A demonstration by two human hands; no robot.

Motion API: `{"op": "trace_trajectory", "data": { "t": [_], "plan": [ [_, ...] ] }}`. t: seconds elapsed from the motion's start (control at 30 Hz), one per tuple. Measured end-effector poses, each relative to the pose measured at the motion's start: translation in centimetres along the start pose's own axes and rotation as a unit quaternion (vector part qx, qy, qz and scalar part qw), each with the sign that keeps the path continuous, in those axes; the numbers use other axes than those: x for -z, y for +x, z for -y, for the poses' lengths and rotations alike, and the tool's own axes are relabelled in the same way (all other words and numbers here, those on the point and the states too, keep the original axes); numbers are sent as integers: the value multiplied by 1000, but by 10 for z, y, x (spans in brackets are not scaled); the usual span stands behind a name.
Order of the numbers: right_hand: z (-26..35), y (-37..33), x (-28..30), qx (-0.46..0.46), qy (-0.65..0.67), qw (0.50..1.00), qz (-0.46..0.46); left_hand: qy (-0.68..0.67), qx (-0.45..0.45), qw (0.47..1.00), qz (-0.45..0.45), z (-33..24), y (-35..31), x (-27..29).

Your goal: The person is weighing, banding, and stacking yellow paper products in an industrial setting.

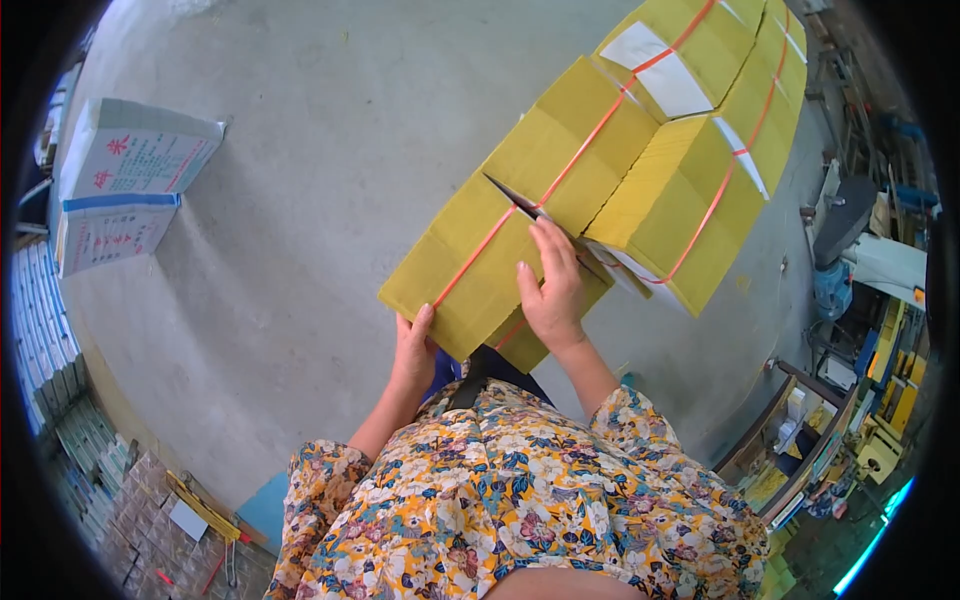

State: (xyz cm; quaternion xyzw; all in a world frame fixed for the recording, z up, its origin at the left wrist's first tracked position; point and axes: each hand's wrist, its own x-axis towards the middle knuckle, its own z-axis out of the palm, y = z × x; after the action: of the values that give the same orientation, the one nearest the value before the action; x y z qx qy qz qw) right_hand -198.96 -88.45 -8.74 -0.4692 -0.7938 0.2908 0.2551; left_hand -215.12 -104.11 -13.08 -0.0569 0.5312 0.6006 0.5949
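A long yellow bundle (pixel 455 265), seemingly card or paper, lies slanting in front of me, bound lengthwise with a red strap (pixel 575 160). My left hand (pixel 412 350) is closed around its near corner, thumb on top. My right hand (pixel 553 285) is open, thumb apart from the fingers, its fingertips at the bundle's right edge beside a dark gap (pixel 513 195). What lies under those fingertips is hidden. More yellow bundles (pixel 690 190) adjoin at the upper right, strapped the same way, with white sheets (pixel 668 75) showing at their ends.
Grey floor (pixel 290 150) spreads around the bundles. Printed white sacks (pixel 140 160) stand at the left, above stacked flat packs (pixel 45 320). At the right are a machine with a blue motor (pixel 832 290), an open box of small items (pixel 790 430) and assorted clutter. Plastic-wrapped stacks (pixel 150 520) fill the lower left.
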Motion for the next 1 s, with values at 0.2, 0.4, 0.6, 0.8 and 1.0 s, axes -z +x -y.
{"op": "trace_trajectory", "data": {
  "t": [0.2, 0.4, 0.6, 0.8, 1.0],
  "plan": [
    [-5, -7, -6, 27, -48, 998, -16, 72, 37, 996, -22, -7, -3, 0],
    [-6, -13, -3, 17, -31, 999, -23, 260, 72, 960, -75, -29, -10, -4],
    [17, -52, 16, -47, 57, 988, -137, 551, -435, 709, -68, -52, -18, -11],
    [29, -161, -3, -233, 108, 956, -141, 736, -490, 442, 153, -53, 4, -52],
    [27, -269, -24, -387, 176, 901, -90, 738, -449, 467, 191, -34, 1, -64]
  ]
}}
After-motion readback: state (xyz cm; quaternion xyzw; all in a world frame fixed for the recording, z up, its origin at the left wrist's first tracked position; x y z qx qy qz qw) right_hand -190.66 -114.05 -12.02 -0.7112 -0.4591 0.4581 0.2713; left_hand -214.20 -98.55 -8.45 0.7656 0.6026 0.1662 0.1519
